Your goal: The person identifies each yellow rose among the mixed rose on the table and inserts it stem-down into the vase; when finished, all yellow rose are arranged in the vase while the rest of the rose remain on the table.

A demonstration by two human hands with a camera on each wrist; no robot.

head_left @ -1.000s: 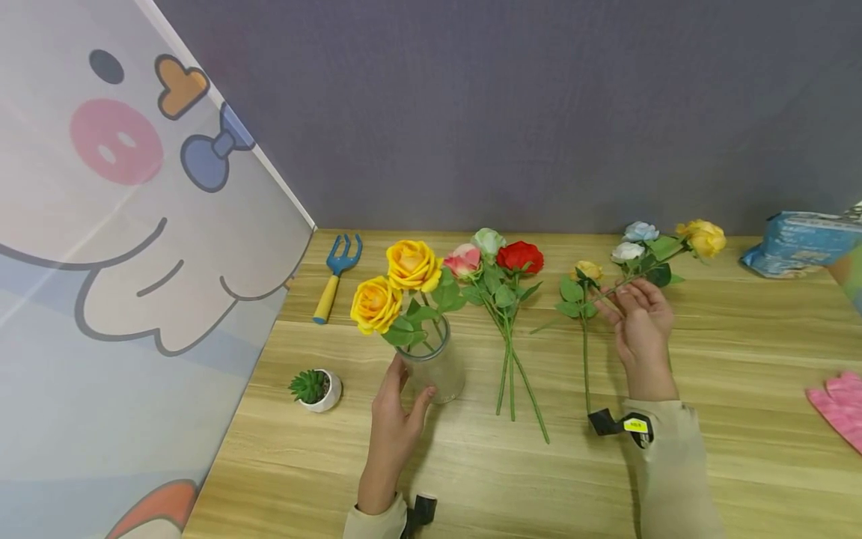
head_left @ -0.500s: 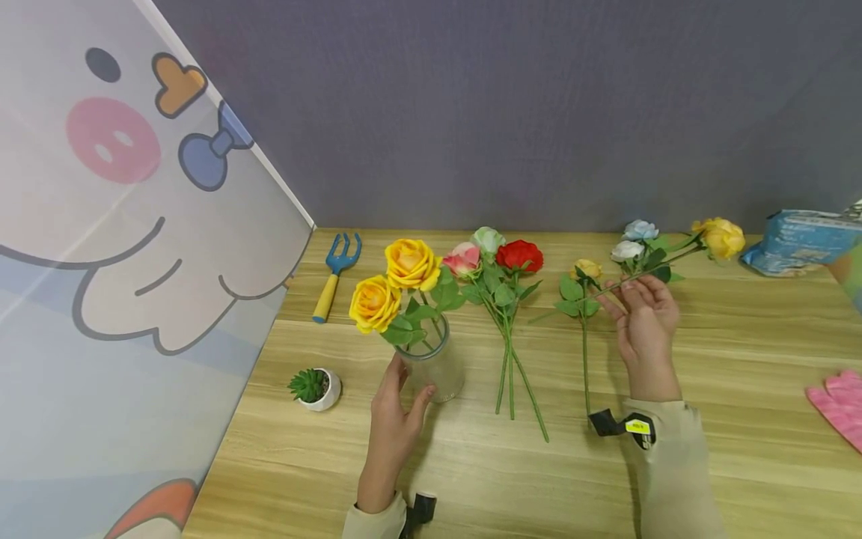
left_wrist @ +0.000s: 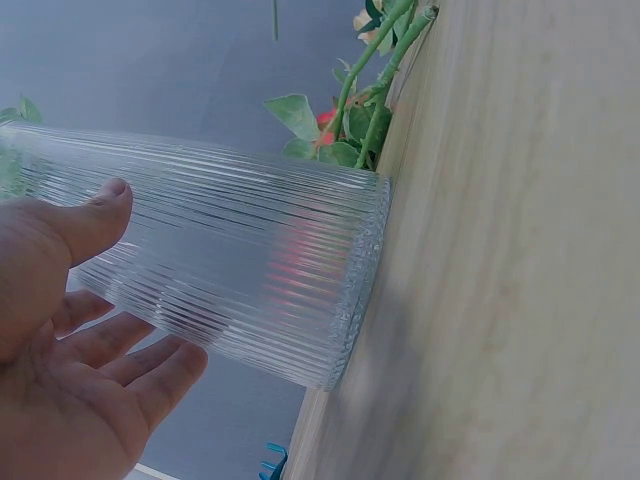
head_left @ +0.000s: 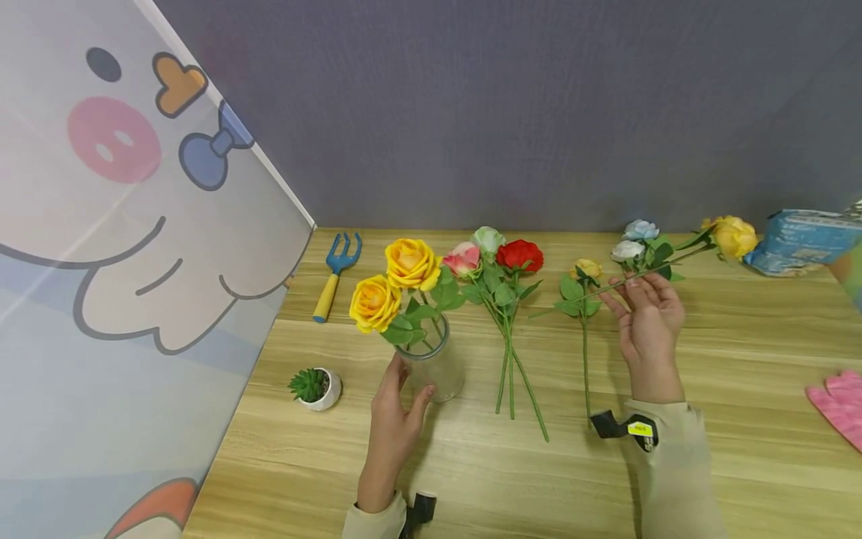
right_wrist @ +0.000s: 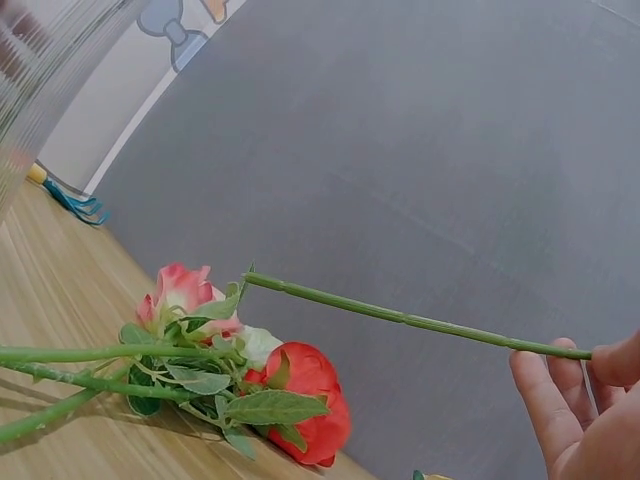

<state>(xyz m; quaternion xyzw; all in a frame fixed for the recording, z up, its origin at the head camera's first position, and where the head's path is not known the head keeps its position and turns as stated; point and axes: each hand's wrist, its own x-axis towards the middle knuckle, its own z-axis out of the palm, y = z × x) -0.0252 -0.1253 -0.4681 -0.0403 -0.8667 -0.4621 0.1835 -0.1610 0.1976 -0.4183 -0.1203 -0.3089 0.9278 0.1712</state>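
Observation:
My left hand point(head_left: 393, 423) grips a ribbed clear glass vase point(head_left: 441, 378), thumb on one side and fingers around the other. Two large yellow roses point(head_left: 412, 265) stand in it, leaning left over the rim. On the right, my right hand point(head_left: 652, 329) pinches the stem of a yellow flower point(head_left: 734, 238) between thumb and fingers. Its head points right, and the bare green stem point(right_wrist: 400, 317) sticks out leftward in the right wrist view. Beneath that hand lie a smaller yellow flower point(head_left: 587, 269), a white flower point(head_left: 626, 251) and a light blue flower point(head_left: 640, 230).
Pink, pale green and red flowers point(head_left: 520, 256) lie with crossed stems right of the vase. A blue hand fork point(head_left: 342, 258) with a yellow handle and a potted succulent point(head_left: 310, 385) are at left. A blue bag point(head_left: 801, 243) and a pink glove point(head_left: 842, 404) are at right.
The right hand has shifted slightly right, carrying the yellow flower, whose head is now farther right, in front of the blue bag. The left hand and vase have stayed in place.

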